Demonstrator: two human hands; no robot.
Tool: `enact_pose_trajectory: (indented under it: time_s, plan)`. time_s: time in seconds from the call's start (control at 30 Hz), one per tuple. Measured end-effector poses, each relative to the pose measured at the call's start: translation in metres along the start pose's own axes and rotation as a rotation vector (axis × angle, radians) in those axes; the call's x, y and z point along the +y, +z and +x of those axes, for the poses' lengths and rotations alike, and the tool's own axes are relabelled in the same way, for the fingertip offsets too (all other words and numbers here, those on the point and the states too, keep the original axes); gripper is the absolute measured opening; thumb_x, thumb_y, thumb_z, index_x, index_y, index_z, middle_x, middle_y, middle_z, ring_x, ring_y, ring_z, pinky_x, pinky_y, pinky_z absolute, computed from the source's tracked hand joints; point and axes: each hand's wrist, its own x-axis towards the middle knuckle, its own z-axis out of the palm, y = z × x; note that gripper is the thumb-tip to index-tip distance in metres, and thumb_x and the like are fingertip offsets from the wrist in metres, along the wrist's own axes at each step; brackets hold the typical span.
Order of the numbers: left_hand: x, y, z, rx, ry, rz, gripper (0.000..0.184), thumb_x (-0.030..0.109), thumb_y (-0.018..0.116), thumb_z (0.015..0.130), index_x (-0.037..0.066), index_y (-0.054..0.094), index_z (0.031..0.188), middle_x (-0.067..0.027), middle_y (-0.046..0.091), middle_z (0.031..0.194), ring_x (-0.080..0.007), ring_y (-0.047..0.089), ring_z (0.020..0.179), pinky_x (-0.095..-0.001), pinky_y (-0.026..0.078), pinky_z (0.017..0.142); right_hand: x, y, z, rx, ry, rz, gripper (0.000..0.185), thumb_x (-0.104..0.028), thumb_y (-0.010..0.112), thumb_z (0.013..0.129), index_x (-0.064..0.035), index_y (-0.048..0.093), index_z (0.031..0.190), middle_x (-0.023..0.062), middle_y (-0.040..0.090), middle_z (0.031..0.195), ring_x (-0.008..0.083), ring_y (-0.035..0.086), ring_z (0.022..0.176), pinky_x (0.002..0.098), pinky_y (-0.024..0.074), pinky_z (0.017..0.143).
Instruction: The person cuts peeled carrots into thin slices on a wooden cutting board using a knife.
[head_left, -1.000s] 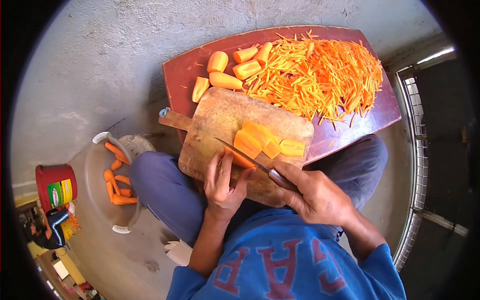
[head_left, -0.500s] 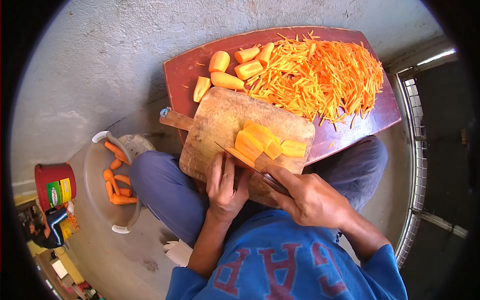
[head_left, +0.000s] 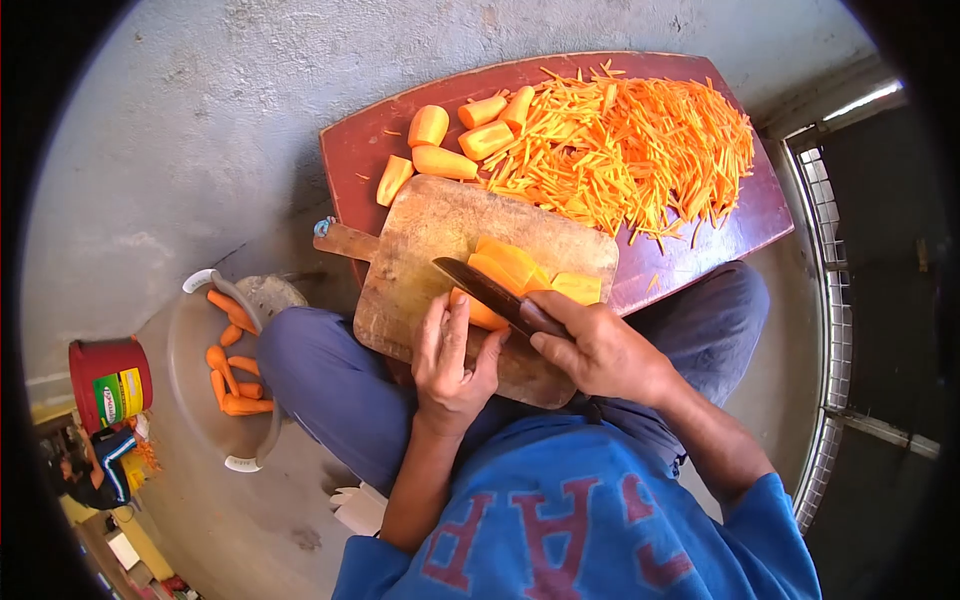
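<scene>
At the edge of the board (head_left: 430, 225) nearest the blue shirt (head_left: 545, 520), the left hand (head_left: 450, 370) has its fingers bent around a carrot piece (head_left: 483, 313), fingertips on its left end and thumb close by its near side. The piece lies on the near part of the board, just beyond the thumb and to the right of the fingertips, its long axis slanting from far left to near right. The right hand (head_left: 605, 350), over the board's right side, is closed around the handle of a knife (head_left: 480, 290). The blade runs along nearly the same slant, just past the carrot piece; whether they touch cannot be told. The left hand is clearly the nearer to the piece. Beyond the blade, around the board's middle and right, lie flat carrot slices (head_left: 505, 262). To the left of the board stands a tub (head_left: 190, 400) with whole carrots (head_left: 232, 385) in it. Past the board's far edge, on the red table (head_left: 355, 140), peeled chunks (head_left: 445, 162) sit at left beside a wide heap of carrot sticks (head_left: 650, 150).
</scene>
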Motion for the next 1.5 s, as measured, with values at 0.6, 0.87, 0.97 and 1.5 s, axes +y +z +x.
enact_pose_trajectory:
  time_s: [0.6,0.87,0.97,1.5]
  plan:
    - [-0.002,-0.001,0.0,0.009,-0.05,-0.078,0.069,0.01,0.101,0.084,-0.007,0.069,0.143,-0.0274,0.072,0.137,-0.0441,0.073,0.119,-0.0484,0.063,0.101,-0.039,-0.015,-0.033,-0.035,-0.004,-0.066,0.056,-0.006,0.074,0.104,0.0036,0.055,0.155,0.0293,0.078,0.112,0.049,0.08,0.103,0.051,0.0631,0.087]
    - [-0.002,-0.001,-0.001,0.0,-0.054,-0.064,0.066,0.01,0.1,0.086,-0.009,0.069,0.142,-0.0281,0.071,0.137,-0.0455,0.073,0.121,-0.049,0.063,0.102,-0.044,-0.006,-0.03,-0.017,0.0,-0.082,0.057,-0.005,0.075,0.102,0.0028,0.054,0.155,0.0307,0.079,0.113,0.0502,0.079,0.106,0.0529,0.0636,0.088]
    - [-0.002,-0.002,-0.001,-0.008,-0.042,-0.043,0.065,0.009,0.099,0.087,-0.011,0.069,0.141,-0.0289,0.07,0.137,-0.0468,0.072,0.121,-0.0498,0.063,0.102,-0.048,-0.004,-0.03,-0.049,0.04,-0.106,0.056,-0.004,0.074,0.103,0.0027,0.054,0.154,0.0307,0.079,0.111,0.0512,0.079,0.105,0.0531,0.0641,0.087]
    - [-0.003,0.001,-0.01,0.015,-0.026,-0.056,0.068,0.005,0.096,0.09,-0.013,0.067,0.148,-0.0308,0.07,0.141,-0.0534,0.069,0.13,-0.057,0.059,0.113,-0.038,-0.001,-0.019,-0.069,-0.044,-0.079,0.06,-0.005,0.071,0.104,0.0017,0.05,0.159,0.0319,0.079,0.11,0.0528,0.078,0.101,0.0558,0.0634,0.085]
